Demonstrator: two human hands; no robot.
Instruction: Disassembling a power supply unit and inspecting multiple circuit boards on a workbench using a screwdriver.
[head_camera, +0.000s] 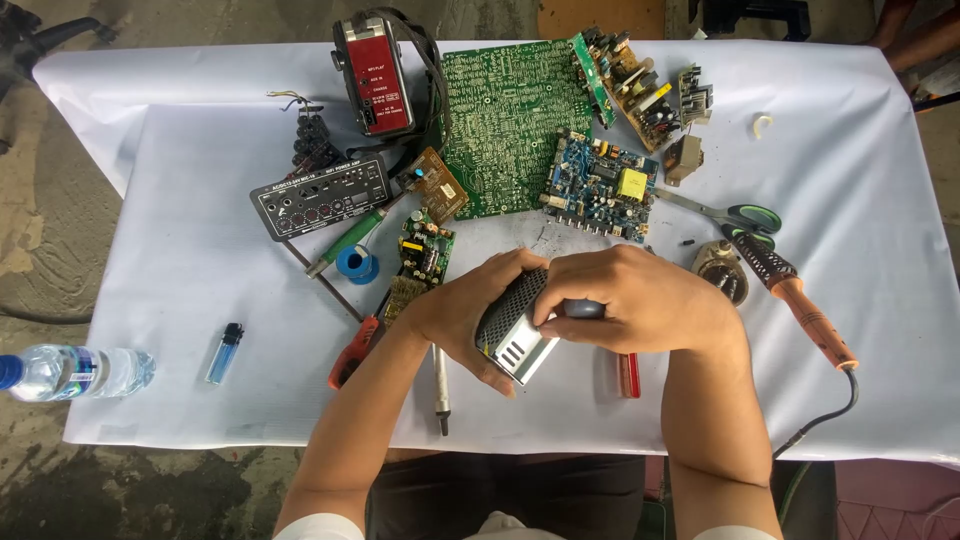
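Metal power-supply box (512, 335), silver with a perforated dark mesh top, sits tilted between both hands just above the counter (180, 180) near its front edge. Left hand (460, 315) cups it from below and behind, fingers (515, 262) curled over the mesh. Right hand (640, 300) covers its far end, fingers clamped on the casing. Beside the right wrist lies an orange-handled soldering iron (800, 300); green scissors (740, 217) and 1 large green circuit board (510, 125) lie beyond.
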